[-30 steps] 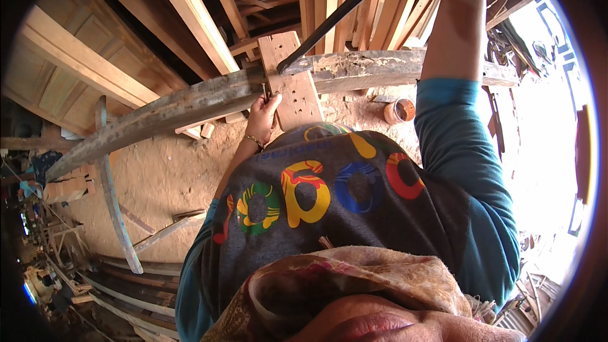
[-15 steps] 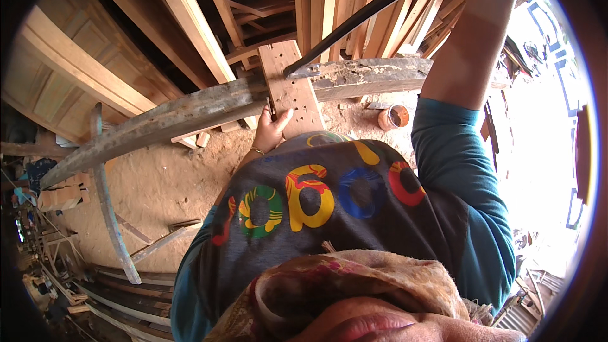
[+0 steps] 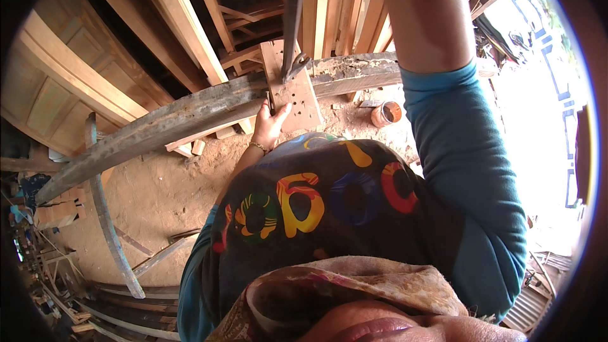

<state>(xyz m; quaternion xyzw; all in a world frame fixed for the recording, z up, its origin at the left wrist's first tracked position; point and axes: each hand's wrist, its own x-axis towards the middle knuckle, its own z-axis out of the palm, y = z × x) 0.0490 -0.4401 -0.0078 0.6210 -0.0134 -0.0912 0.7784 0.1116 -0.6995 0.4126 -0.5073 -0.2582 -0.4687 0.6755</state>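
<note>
A flat wooden board (image 3: pixel 300 104) pierced with several small holes lies across a long weathered beam (image 3: pixel 209 102). My left hand (image 3: pixel 269 125) grips the board's near left edge, thumb on top. A thin upright metal piece stands by its fingertips; I cannot tell whether it is held. One end of a long dark metal bar (image 3: pixel 292 22) meets the board's upper face, beside a small metal fitting (image 3: pixel 300 62). The bar rises past the top of the picture. My right arm (image 3: pixel 430 19) stretches up there too, its hand outside the frame.
Long planed timbers (image 3: pixel 183 19) lean beyond the beam, with panelled doors (image 3: pixel 63 69) at the left. A round tub (image 3: pixel 386 114) sits on the dusty ground to the right. A narrow curved strip of wood (image 3: pixel 109 215) slants at left, and stacked planks (image 3: pixel 133 304) lie near lower left.
The bar has swung from a slant toward the upper right to nearly straight away from me. My right arm moved left and forward with it. My left hand stays on the board.
</note>
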